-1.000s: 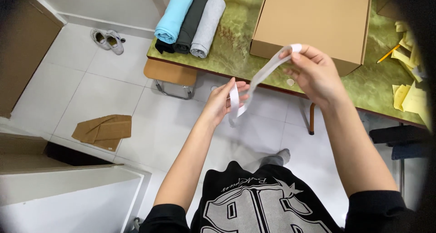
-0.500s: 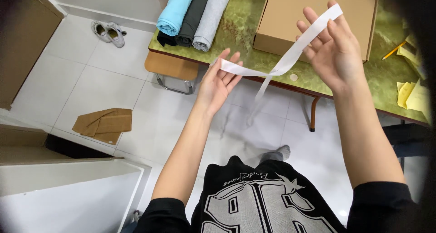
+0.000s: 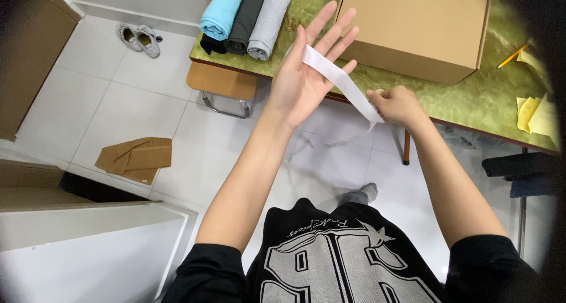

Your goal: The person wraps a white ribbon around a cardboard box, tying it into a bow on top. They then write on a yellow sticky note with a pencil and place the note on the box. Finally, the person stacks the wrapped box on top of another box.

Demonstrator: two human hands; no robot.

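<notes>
The floor (image 3: 76, 90) was laid in large pale glossy tiles, spreading out below and to the left of the table (image 3: 471, 96); the table itself carried a mottled green, marble-like top with a dark red edge, and stood on thin dark legs. On the table, toward its far side, sat a closed cardboard box (image 3: 418, 25), plain brown, flat-sided and matte; left of the box, at the table's left end, lay three rolled cloths (image 3: 247, 14) side by side, soft and tubular, one light blue, one dark grey, one pale grey; at the table's right end lay yellow paper scraps (image 3: 533, 111). Under the table's left end stood a wooden stool (image 3: 221, 82) on a metal frame; well left of the table a folded tan cloth (image 3: 135, 158) lay crumpled on the tiles, and a pair of worn pale shoes (image 3: 138, 38) rested farther back. In front of the table's near edge a flat white strip (image 3: 339, 82), smooth and ribbon-like, ran slantwise; the left hand (image 3: 303, 79) was spread open, palm up, the strip lying across its fingers; the right hand (image 3: 395, 105) was closed, pinching the strip's lower end.
</notes>
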